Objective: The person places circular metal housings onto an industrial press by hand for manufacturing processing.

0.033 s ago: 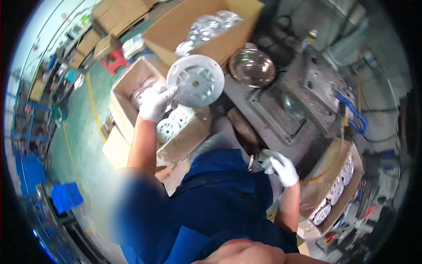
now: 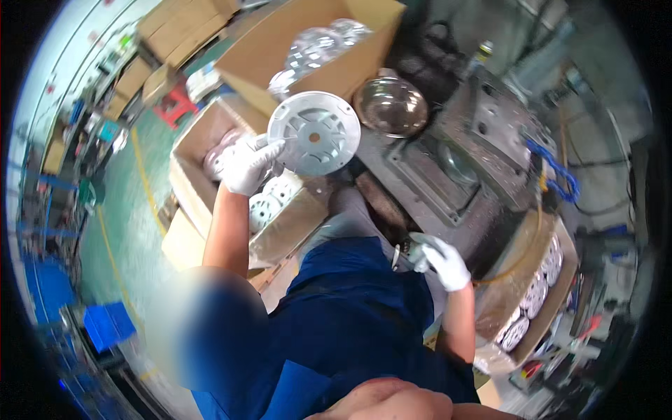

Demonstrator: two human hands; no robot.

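Note:
Off to the left, my left hand (image 2: 245, 164) in a white glove is closed on the rim of a round metal disc (image 2: 329, 155). The disc is silver, with ribbed recesses, a hole in the centre and small holes near its edge. It is held up above an open carton of similar discs. At the lower right, my gloved right hand (image 2: 446, 266) has its fingers curled round a small grey metal tool (image 2: 416, 256), partly hidden by the fingers. A yellow-orange hose (image 2: 521, 262) runs up to that hand; where it joins is hidden.
Left of the bench stands a carton (image 2: 294, 220) of discs. Behind it, a larger carton (image 2: 245, 66) holds shiny wrapped parts. A polished metal dome (image 2: 392, 106) sits beside a heavy metal fixture (image 2: 483, 136) with a blue coiled hose (image 2: 553, 175). Another carton (image 2: 500, 308) of discs is at right.
The disc has tilted slightly, so its ribbed face shows more plainly. My right hand has shifted a little in the picture. The surroundings have moved slightly with the head view.

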